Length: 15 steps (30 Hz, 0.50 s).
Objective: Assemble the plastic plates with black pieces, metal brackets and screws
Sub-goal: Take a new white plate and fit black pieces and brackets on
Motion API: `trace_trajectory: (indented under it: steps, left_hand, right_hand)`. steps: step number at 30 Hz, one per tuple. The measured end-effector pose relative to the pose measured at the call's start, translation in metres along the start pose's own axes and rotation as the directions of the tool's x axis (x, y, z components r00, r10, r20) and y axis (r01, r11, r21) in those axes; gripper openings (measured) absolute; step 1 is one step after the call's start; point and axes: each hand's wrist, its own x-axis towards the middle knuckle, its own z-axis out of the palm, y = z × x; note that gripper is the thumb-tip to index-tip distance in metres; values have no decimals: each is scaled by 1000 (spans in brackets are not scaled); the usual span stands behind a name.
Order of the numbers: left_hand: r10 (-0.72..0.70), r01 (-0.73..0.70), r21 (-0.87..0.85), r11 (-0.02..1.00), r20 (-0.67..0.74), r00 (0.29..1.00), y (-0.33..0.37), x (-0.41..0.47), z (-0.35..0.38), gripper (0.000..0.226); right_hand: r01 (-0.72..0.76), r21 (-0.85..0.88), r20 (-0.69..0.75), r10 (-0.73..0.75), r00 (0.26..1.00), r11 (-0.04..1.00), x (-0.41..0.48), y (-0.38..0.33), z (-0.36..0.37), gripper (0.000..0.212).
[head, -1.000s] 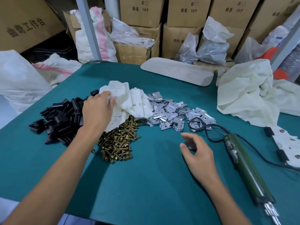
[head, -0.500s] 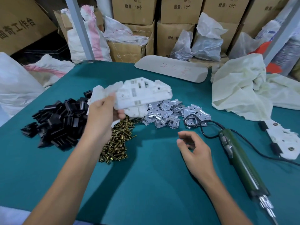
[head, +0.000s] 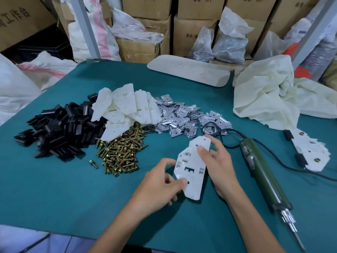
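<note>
Our left hand and right hand pinch a flat, notched white plastic plate, seemingly just above the smooth teal table; cardboard boxes stand far.

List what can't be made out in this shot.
Head view: back of the plastic plate, facing away, with the left hand and right hand over parts of it.
Head view: electric screwdriver bit tip, blurred near the bottom edge.
Head view: red writing on the beige panel, too faint.
Head view: carton print, cut by the top edge.
</note>
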Motion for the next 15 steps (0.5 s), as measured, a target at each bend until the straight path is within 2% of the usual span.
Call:
trace_trajectory:
  steps: [3,5,7,10,12,15]
  left_hand:
    - [75,-51,206,977,-111,991,-2,3,-8,9]
    - [121,-70,321,945,-142,982,-1,2,-14,11]
    - [167,-90,360,929,-190,967,1,1,-23,13]
    - [257,-112,379,919,-357,898,4,5,-48,11]
    - [285,-88,395,914,-474,833,7,9,-73,9]
    - [346,-12,488,873,-600,721,8,18,-117,7]
  right_hand:
    - [46,-246,22,-42,999,968,2,10,0,38]
    - [84,-451,-54,-121,991,889,5,15,0,42]
    - [138,-607,-72,-226,971,783,4,18,1,45]
    - [158,-661,-4,-213,977,734,0,20,1,40]
    - [165,-640,21,-198,980,750,-1,18,3,28]
    - [167,-617,7,-206,978,769,-1,14,4,28]
